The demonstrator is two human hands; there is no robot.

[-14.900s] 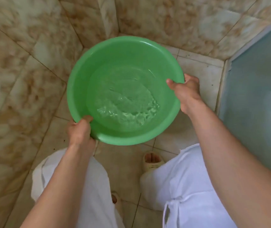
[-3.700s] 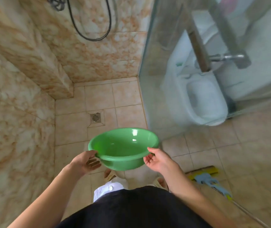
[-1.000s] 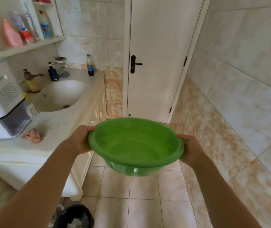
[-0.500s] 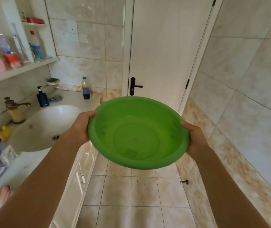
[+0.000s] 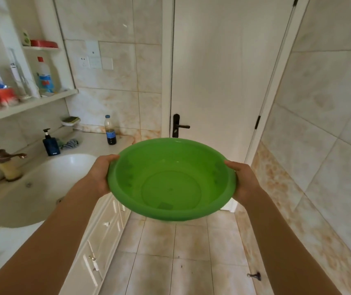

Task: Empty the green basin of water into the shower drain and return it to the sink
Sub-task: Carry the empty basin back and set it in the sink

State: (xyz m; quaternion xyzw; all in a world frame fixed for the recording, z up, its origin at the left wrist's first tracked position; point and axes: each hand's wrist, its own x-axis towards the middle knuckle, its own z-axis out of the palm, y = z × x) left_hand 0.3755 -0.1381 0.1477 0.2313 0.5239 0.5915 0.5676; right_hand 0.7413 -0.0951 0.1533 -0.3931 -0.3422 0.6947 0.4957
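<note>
I hold the green basin (image 5: 170, 179) out in front of me at chest height, its open side tilted toward me and no water visible inside. My left hand (image 5: 101, 173) grips its left rim and my right hand (image 5: 241, 179) grips its right rim. The white sink (image 5: 42, 188) is set in the counter to the left of the basin, just beyond my left hand. The basin hangs over the floor to the right of the counter edge.
A brass tap (image 5: 6, 162), a dark soap pump (image 5: 51, 143) and a small bottle (image 5: 110, 130) stand around the sink. Shelves with toiletries (image 5: 21, 103) hang above it. A closed white door (image 5: 223, 81) is ahead, a tiled wall on the right, white cabinet drawers (image 5: 97, 241) below.
I have turned from the shower area to the sink side of the room. Over the last second the basin has risen and tilted toward me, and the sink has come closer on the left.
</note>
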